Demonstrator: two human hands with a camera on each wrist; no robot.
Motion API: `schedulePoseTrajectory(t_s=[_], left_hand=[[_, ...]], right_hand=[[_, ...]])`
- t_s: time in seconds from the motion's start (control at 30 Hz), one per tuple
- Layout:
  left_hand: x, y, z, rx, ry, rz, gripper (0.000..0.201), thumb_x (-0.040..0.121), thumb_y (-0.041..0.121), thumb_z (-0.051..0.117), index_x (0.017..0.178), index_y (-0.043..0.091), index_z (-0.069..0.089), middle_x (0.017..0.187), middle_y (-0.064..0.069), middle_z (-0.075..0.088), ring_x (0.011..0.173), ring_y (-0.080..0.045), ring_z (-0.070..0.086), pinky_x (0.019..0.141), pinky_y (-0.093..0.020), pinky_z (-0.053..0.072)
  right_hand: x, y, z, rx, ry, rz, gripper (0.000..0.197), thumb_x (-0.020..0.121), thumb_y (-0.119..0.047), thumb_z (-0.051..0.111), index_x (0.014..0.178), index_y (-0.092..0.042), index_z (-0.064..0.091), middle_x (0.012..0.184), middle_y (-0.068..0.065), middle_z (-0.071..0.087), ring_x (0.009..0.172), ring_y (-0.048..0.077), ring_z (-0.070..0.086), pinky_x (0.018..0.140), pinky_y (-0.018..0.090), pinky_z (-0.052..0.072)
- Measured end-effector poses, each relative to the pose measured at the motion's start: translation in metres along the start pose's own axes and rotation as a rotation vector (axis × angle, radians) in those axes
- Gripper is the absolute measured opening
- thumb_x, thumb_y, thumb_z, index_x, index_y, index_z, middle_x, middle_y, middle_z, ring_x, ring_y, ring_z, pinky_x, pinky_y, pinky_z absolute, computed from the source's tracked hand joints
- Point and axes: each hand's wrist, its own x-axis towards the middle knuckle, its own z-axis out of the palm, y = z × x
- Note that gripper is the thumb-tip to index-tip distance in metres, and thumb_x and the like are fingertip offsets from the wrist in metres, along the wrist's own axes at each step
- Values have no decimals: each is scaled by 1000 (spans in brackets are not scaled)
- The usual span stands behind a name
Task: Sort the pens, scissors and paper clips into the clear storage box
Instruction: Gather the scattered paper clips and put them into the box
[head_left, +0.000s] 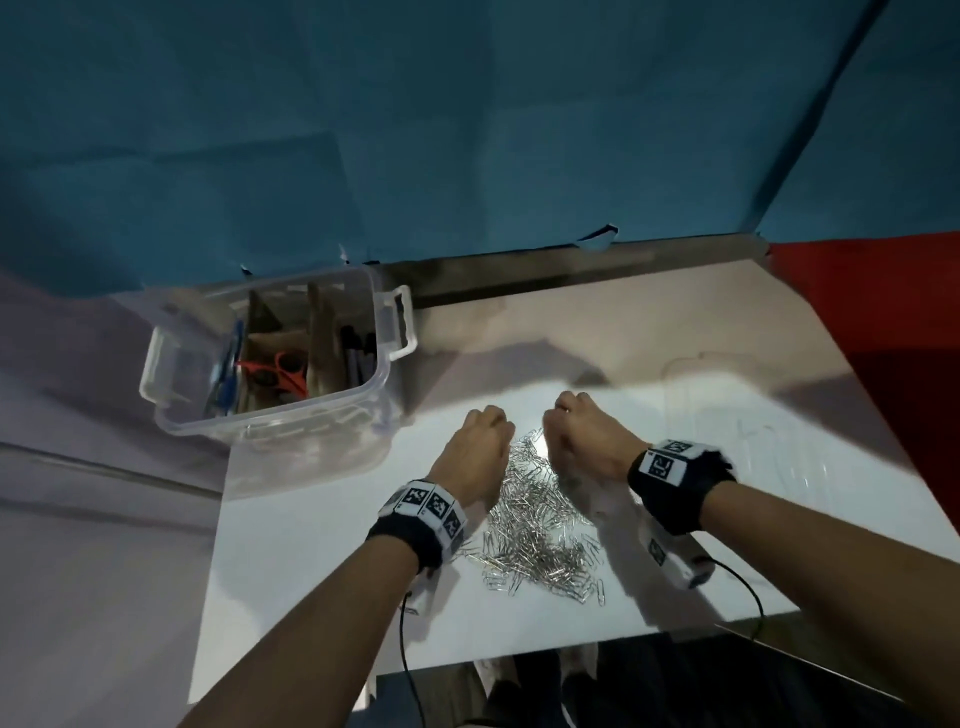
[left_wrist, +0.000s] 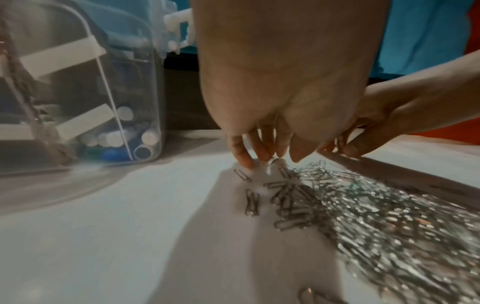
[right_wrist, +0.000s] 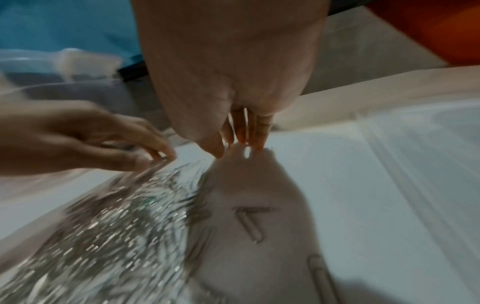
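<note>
A heap of silver paper clips (head_left: 540, 525) lies on the white table (head_left: 311, 571) between my two hands. My left hand (head_left: 483, 436) is at the heap's far left edge, fingers bunched downward; in the right wrist view its thumb and fingertips (right_wrist: 155, 158) pinch a few clips. My right hand (head_left: 576, 426) is at the far right edge, with straight fingertips (right_wrist: 257, 144) pressing on the table and nothing held. The clear storage box (head_left: 384, 374) stands at the back left, holding red scissors (head_left: 280, 371) and pens (head_left: 358, 348) in separate compartments.
A clear lid (head_left: 753, 415) lies flat on the table to the right of my hands. Cardboard dividers (head_left: 317, 332) split the box. A blue cloth (head_left: 467, 130) hangs behind the table and a red surface (head_left: 883, 312) lies at the right. The table's front edge is near my forearms.
</note>
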Motion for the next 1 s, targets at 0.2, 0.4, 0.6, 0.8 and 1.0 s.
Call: schedulePoseTrajectory(t_s=[0.2,0.4,0.6,0.8,1.0], left_hand=[[-17,-32,-19,-181,70,-139,31,104,18,47,129,8,62,128,-11,57,116,-24,55,102,-36,46],[-34,-28,-7,-107,-33,-235,11,91,13,53,93,15,43,100,-3,40,98,-26,46,81,-29,36],[-26,12,3,-222,-89,-146,13,96,12,52,108,11,56,109,-8,46,95,-27,55,90,-40,49],[-40,-6,-15,-175,-107,-218,41,94,36,64,125,11,54,120,-10,48,95,-26,57,86,-39,51],[-49,14,7,-245,-207,-217,64,82,45,75,131,17,47,115,-4,38,99,-26,54,87,-41,51]], right_hand=[[13,14,-31,99,111,47,20,92,-11,54,105,-5,69,104,9,67,94,22,63,93,38,52],[9,-1,-1,65,148,153,17,91,-9,44,84,-10,60,92,6,61,75,17,56,63,32,50],[-8,-29,16,41,-58,-108,27,87,-6,57,114,-7,60,111,10,53,101,23,50,87,34,44],[-10,2,7,82,17,27,19,91,-23,55,109,-18,61,107,3,57,103,25,55,86,35,45],[-20,-25,31,65,-45,-36,17,89,-24,63,101,-14,58,99,3,48,89,22,50,82,36,46]])
